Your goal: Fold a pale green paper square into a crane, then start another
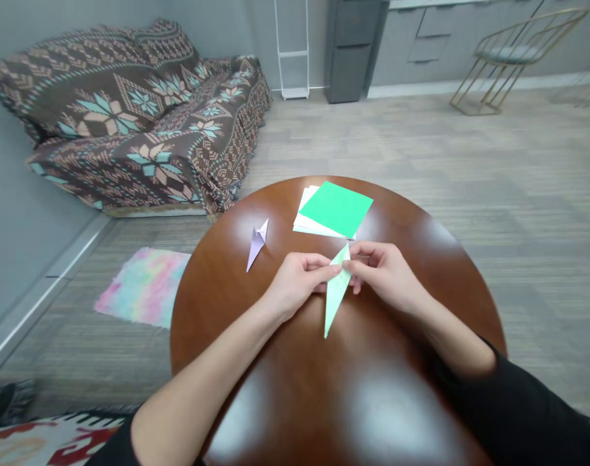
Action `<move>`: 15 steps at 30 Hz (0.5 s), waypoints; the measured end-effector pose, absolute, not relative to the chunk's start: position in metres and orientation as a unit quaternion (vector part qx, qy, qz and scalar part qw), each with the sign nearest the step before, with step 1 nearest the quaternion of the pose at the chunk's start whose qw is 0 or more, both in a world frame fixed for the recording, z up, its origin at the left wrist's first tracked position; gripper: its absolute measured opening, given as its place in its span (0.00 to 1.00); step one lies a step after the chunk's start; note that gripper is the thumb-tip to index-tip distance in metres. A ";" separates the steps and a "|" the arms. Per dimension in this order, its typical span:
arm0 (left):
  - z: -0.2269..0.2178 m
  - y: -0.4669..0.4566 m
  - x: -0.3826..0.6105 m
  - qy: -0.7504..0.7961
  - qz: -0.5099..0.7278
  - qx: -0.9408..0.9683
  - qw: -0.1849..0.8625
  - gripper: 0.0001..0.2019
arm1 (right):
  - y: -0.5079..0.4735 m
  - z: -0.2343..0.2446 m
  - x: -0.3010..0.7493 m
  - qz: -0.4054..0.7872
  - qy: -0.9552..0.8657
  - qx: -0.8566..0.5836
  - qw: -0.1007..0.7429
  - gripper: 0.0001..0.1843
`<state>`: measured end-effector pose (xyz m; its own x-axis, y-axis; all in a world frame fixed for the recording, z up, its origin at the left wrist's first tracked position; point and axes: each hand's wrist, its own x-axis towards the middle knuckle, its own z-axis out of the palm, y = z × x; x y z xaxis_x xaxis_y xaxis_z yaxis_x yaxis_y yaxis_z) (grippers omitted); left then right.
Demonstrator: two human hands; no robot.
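Pale green fold [336, 291]: a long, narrow kite shape, held between the two hands over the middle of the table [295, 395]; its long tip points toward the near edge, its short tip toward the far edge. Whether the long tip touches the wood, I cannot tell.
Left hand [302, 278]: pinching the fold's left side, thumb flat on the upper face, fingers partly hidden behind.
Right hand [385, 272]: pinching the fold close to its short tip, thumb on the face, forefinger along the upper right side, other fingers curled beneath.
Purple fold [257, 246]: lying near the table's far left edge, well apart from the hands, one long point toward the near edge.
Green sheet [338, 208]: flat near the far edge, set askew on white sheets [303, 223] that show at its left and lower sides; its near corner is just beyond the right hand's fingers.
Table: round, brown, glossy, with bright reflections along the near edge.
Sleeves [513, 401]: black, pushed up the forearms.
Beyond the left edge: a fluffy pastel rug [144, 285] on the floor [396, 142], and a sofa [144, 116] under a patterned throw.
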<state>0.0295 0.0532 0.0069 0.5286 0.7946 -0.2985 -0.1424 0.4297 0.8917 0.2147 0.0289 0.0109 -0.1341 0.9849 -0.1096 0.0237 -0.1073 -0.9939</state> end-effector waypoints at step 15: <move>0.013 0.053 0.026 0.370 0.239 0.358 0.823 0.16 | 0.030 0.007 0.213 0.596 -0.447 -0.463 0.479 0.11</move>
<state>0.0257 0.0532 0.0128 0.6114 0.6585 -0.4388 -0.1279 0.6294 0.7665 0.2132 0.0302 0.0065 -0.1112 0.9861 -0.1233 -0.1571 -0.1400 -0.9776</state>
